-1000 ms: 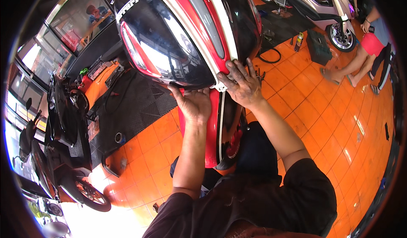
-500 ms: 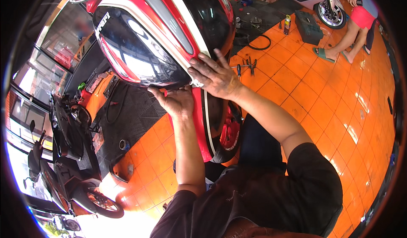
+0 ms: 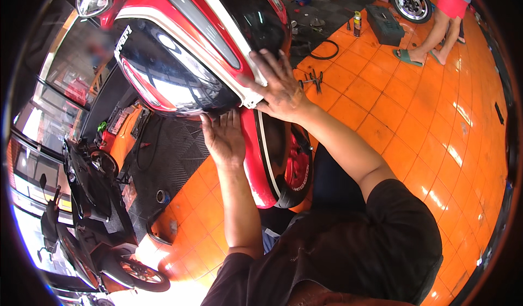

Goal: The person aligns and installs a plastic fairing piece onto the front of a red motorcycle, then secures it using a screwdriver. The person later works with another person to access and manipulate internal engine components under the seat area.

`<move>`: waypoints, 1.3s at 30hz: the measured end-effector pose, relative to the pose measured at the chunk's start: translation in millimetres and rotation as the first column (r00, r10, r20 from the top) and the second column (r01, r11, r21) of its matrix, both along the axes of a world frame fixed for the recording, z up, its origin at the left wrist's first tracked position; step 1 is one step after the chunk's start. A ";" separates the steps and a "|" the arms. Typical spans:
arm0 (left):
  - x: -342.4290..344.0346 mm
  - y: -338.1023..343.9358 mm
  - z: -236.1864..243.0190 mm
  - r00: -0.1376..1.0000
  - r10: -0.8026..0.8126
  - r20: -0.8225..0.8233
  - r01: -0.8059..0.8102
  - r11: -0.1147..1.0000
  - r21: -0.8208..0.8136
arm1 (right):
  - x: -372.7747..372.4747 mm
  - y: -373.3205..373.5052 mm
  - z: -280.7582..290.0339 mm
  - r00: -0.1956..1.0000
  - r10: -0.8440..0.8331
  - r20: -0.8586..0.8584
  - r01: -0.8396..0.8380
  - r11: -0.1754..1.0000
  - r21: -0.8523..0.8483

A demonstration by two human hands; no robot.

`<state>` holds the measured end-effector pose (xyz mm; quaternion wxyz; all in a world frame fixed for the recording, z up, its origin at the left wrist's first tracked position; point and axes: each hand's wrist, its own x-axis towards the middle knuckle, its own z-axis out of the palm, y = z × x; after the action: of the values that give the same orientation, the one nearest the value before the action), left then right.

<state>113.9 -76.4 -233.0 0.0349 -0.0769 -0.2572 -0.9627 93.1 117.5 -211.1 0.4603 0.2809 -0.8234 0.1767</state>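
Observation:
A red scooter front (image 3: 158,3) with black side panels (image 3: 166,66), cream stripes and a long grey strip fills the upper middle. My left hand (image 3: 223,140) is palm up, fingers outstretched, against the lower edge of the left black panel, fingertips partly hidden. My right hand (image 3: 279,88) lies with spread fingers over the narrow lower end of the front panel, on the cream stripe. Just beneath both hands runs the scooter's red and black front fender (image 3: 253,183), a cream line along it.
Black scooters (image 3: 81,186) stand left beside a mat (image 3: 163,159) and glass wall. Right, on orange tiles (image 3: 392,115), are pliers (image 3: 317,82), a spray can (image 3: 357,22) and a dark toolbox (image 3: 384,25). A person's legs (image 3: 433,39) and a silver scooter (image 3: 408,3) are upper right.
The view has shifted, so the scooter front appears further left, with a round mirror now showing. My left hand's fingers are straighter; my right hand's fingers have shifted slightly along the panel.

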 end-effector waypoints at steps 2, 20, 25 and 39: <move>18.0 -2.4 -5.2 0.998 0.057 0.027 -0.051 0.978 -0.201 | 15.9 7.0 -15.3 0.978 0.179 0.105 -0.123 0.908 -0.400; -0.1 11.0 44.7 0.490 -0.312 -0.814 -0.676 -0.725 -0.130 | 14.0 -57.4 -46.2 0.764 0.643 0.051 0.124 -0.069 -0.990; -0.7 -2.8 44.3 0.452 -0.325 -0.831 -0.647 -0.760 -0.054 | 29.3 -59.2 -14.3 0.702 0.703 0.113 0.261 -0.107 -0.959; 22.3 -10.3 1.2 0.993 -0.067 0.099 0.062 0.997 0.051 | 19.5 -38.5 -56.7 0.447 0.890 -0.091 0.002 -0.102 -0.995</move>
<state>136.3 -86.7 -231.8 -0.0074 -0.0355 -0.2331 -0.9718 112.7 79.0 -267.8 0.0805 0.1278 -0.4102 0.8994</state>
